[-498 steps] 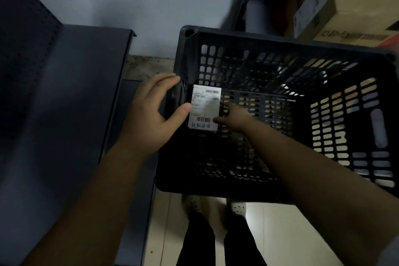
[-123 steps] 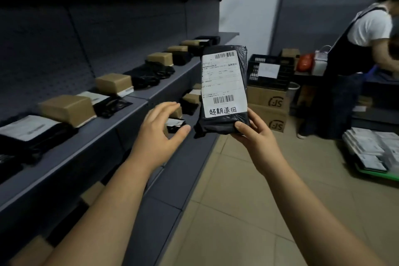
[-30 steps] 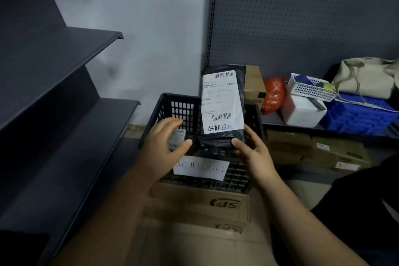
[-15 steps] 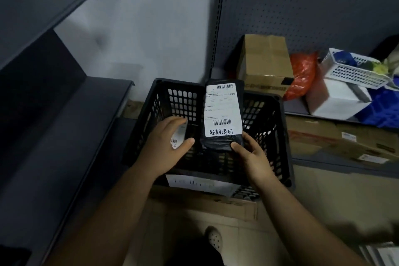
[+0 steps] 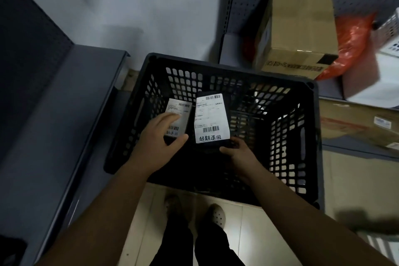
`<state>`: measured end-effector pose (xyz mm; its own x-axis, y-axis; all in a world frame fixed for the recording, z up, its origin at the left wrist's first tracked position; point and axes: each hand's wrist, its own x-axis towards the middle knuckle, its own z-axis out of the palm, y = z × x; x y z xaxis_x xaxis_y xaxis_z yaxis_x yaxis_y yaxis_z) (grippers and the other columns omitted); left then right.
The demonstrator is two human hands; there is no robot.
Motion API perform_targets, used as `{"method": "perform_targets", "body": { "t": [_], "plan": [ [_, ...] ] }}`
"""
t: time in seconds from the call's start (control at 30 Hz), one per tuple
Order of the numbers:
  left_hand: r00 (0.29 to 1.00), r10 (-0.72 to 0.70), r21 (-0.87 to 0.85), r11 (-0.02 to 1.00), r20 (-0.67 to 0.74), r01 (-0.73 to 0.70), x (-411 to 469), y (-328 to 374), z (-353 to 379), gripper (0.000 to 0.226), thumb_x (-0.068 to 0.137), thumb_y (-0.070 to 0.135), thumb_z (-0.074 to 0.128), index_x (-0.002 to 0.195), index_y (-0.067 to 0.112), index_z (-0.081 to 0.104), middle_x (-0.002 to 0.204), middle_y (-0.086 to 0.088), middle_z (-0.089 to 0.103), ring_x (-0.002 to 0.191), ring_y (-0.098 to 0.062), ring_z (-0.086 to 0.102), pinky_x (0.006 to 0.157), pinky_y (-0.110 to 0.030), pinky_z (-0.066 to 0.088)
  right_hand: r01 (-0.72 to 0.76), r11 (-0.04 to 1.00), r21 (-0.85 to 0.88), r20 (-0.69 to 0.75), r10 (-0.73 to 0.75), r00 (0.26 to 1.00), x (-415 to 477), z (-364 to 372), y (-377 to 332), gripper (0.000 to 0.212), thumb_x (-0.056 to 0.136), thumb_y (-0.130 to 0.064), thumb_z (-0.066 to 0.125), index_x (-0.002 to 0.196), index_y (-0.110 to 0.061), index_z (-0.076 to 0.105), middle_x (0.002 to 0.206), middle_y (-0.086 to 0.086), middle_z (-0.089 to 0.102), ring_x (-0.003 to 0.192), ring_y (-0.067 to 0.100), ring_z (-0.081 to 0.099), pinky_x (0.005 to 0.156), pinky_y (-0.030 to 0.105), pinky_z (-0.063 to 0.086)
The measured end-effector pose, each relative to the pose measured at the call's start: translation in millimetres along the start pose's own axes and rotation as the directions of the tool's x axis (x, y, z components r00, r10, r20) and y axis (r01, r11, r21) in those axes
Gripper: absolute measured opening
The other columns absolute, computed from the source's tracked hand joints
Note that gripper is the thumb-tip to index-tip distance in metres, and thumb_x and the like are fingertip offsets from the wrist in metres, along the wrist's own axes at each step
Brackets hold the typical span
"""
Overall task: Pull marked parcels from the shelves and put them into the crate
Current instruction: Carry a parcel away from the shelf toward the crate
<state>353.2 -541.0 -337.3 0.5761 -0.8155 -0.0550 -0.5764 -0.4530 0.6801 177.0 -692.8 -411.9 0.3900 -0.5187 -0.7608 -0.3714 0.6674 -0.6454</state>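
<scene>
The lower end of a black parcel [image 5: 212, 119] is gripped by the right hand [image 5: 237, 154], with the thumb and fingers curled round its bottom edge. The parcel is held within the opening of the black crate [image 5: 226, 69], its white label facing up, with handwritten characters under the barcode. Whether it rests on the crate's floor cannot be told. The left hand [image 5: 159, 138] is spread with loosely extended fingers over the lower part of a second labelled parcel [image 5: 179, 112], seen in the crate just beside the first. Contact there cannot be judged. A grey shelf [image 5: 64, 114] is seen to the left of the crate. A cardboard box [image 5: 300, 34] and an orange bag [image 5: 354, 39] are seen beyond it.
</scene>
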Motion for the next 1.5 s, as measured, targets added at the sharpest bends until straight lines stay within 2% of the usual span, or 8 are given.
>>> {"method": "perform_targets", "body": {
  "t": [0.13, 0.23, 0.37, 0.43, 0.87, 1.2, 1.4, 1.5],
  "plan": [
    [1.0, -0.008, -0.007, 1.0, 0.029, 0.008, 17.6, -15.9, -3.2, 0.062, 0.083, 0.059, 0.056, 0.134, 0.024, 0.051, 0.139, 0.01, 0.045, 0.129, -0.008, 0.04, 0.108, -0.034, 0.037, -0.139, 0.99, -0.035, -0.016, 0.139, 0.99, 30.3, 17.2, 2.9, 0.056, 0.092, 0.0, 0.062, 0.142, -0.01, 0.04, 0.131, 0.013, 0.058, 0.11, 0.033, 0.063, 0.079, 0.04, 0.056],
    [0.999, 0.0, -0.011, 1.0, 0.042, 0.0, 27.0, -26.4, -4.3, 0.06, 0.083, 0.054, 0.058, 0.134, 0.023, 0.052, 0.139, 0.011, 0.044, 0.129, -0.005, 0.038, 0.107, -0.029, 0.034, -0.201, 0.978, -0.057, -0.032, 0.2, 0.979, 42.6, 27.5, 3.2, 0.041, 0.095, 0.005, 0.055, 0.131, -0.01, 0.044, 0.125, 0.012, 0.058, 0.107, 0.03, 0.06, 0.071, 0.036, 0.052],
    [0.999, 0.015, -0.027, 1.0, 0.043, -0.013, 35.1, -38.9, -4.1, 0.056, 0.085, 0.049, 0.062, 0.135, 0.025, 0.051, 0.139, 0.014, 0.043, 0.128, 0.001, 0.034, 0.106, -0.025, 0.03, -0.3, 0.952, -0.065, -0.021, 0.299, 0.954, 61.8, 30.9, 12.8, 0.044, 0.097, 0.005, 0.051, 0.14, -0.005, 0.045, 0.134, 0.016, 0.057, 0.117, 0.035, 0.058, 0.092, 0.045, 0.05],
    [0.998, 0.013, -0.035, 0.999, 0.054, -0.011, 38.7, -43.4, -2.7, 0.058, 0.084, 0.05, 0.06, 0.135, 0.025, 0.051, 0.139, 0.014, 0.043, 0.129, -0.001, 0.035, 0.107, -0.026, 0.03, -0.333, 0.942, -0.053, -0.03, 0.331, 0.943, 70.9, 32.9, 18.5, 0.049, 0.097, 0.005, 0.051, 0.143, -0.007, 0.041, 0.137, 0.016, 0.056, 0.12, 0.034, 0.057, 0.09, 0.044, 0.051],
    [0.996, -0.03, -0.034, 0.999, 0.09, 0.033, 49.8, -61.3, 4.0, 0.061, 0.082, 0.05, 0.059, 0.135, 0.02, 0.053, 0.14, 0.008, 0.046, 0.129, -0.006, 0.038, 0.108, -0.028, 0.032, -0.324, 0.945, -0.039, -0.078, 0.321, 0.944, 92.8, 42.9, 36.9, 0.052, 0.094, 0.008, 0.05, 0.142, -0.008, 0.042, 0.133, 0.016, 0.058, 0.107, 0.028, 0.061, 0.064, 0.033, 0.051],
    [0.995, -0.001, -0.027, 1.0, 0.098, 0.004, 54.8, -59.1, 3.9, 0.068, 0.08, 0.06, 0.05, 0.134, 0.018, 0.053, 0.138, 0.006, 0.047, 0.125, -0.005, 0.038, 0.105, -0.026, 0.031, -0.331, 0.943, -0.031, -0.053, 0.33, 0.943, 90.8, 28.0, 36.2, 0.054, 0.094, 0.01, 0.05, 0.143, -0.01, 0.039, 0.133, 0.016, 0.057, 0.113, 0.03, 0.059, 0.087, 0.042, 0.053],
    [0.993, -0.021, -0.034, 0.999, 0.112, 0.025, 53.4, -59.6, 6.3, 0.069, 0.08, 0.062, 0.05, 0.135, 0.02, 0.052, 0.139, 0.006, 0.046, 0.128, -0.009, 0.039, 0.108, -0.032, 0.034, -0.309, 0.95, -0.042, -0.037, 0.307, 0.951, 84.8, 26.1, 34.4, 0.053, 0.094, 0.011, 0.05, 0.142, -0.009, 0.04, 0.134, 0.017, 0.057, 0.11, 0.029, 0.058, 0.071, 0.035, 0.052],
    [0.993, -0.016, -0.032, 0.999, 0.116, 0.02, 50.9, -62.0, 6.8, 0.067, 0.081, 0.06, 0.052, 0.135, 0.02, 0.053, 0.138, 0.006, 0.048, 0.128, -0.009, 0.041, 0.109, -0.035, 0.037, -0.302, 0.951, -0.062, -0.058, 0.299, 0.953, 95.5, 27.6, 33.8, 0.053, 0.093, 0.01, 0.051, 0.142, -0.008, 0.041, 0.134, 0.017, 0.057, 0.114, 0.032, 0.058, 0.086, 0.044, 0.054]
  ]
}}
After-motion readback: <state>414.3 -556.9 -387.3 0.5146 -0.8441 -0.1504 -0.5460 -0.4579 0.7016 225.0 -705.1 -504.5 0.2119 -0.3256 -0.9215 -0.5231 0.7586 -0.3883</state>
